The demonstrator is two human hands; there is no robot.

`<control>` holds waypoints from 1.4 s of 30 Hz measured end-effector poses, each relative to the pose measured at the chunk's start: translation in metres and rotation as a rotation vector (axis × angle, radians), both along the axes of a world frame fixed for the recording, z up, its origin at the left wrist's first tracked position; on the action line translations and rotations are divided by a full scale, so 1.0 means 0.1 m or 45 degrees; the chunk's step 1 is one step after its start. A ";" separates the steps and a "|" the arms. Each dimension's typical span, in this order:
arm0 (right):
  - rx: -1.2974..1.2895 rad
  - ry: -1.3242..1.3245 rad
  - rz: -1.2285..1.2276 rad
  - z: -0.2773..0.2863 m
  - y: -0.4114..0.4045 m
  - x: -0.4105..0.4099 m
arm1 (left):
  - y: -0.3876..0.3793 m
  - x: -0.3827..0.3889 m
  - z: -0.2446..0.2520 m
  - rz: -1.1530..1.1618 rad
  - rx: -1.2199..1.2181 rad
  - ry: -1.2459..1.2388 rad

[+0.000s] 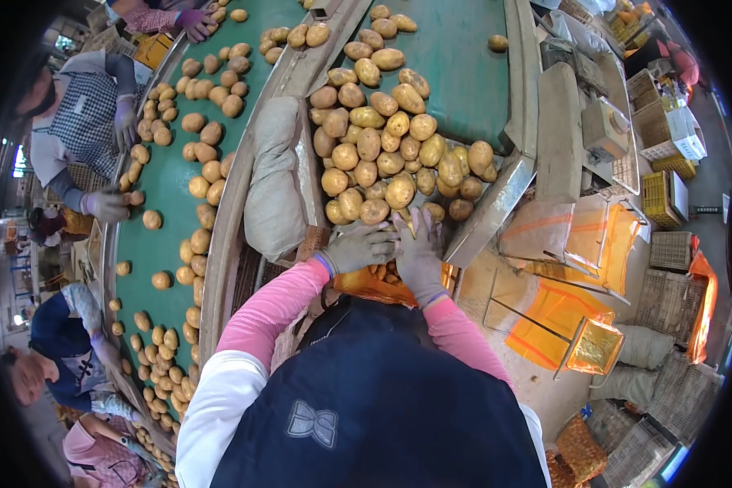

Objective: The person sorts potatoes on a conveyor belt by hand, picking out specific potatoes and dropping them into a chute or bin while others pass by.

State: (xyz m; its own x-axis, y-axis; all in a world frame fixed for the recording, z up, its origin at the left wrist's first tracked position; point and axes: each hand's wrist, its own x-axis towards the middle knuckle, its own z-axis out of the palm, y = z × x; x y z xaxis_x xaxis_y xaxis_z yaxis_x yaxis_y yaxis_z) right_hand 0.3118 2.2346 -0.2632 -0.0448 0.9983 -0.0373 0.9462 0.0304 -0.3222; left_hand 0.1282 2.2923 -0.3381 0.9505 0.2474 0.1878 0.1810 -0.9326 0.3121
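Note:
A heap of potatoes lies at the end of a green conveyor belt, between metal side walls. At the heap's lower edge is my left hand in a grey glove, fingers pointing right, its palm hidden. Beside it my right hand, gloved as well, reaches up against the lowest potatoes with its fingers somewhat spread; a potato shows partly by its fingers. Whether either hand grips anything is unclear. Below both hands, an orange mesh bag with potatoes in it is partly covered by my hands and body.
To the left, a wooden rail and a grey cloth bundle border a second green belt carrying potatoes. Several co-workers stand along its far side. Orange bags on metal frames stand at right, near stacked plastic crates.

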 end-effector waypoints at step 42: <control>0.342 0.417 -0.063 0.53 1.24 -0.30 | 0.12 -0.07 0.26 0.430 -0.217 0.145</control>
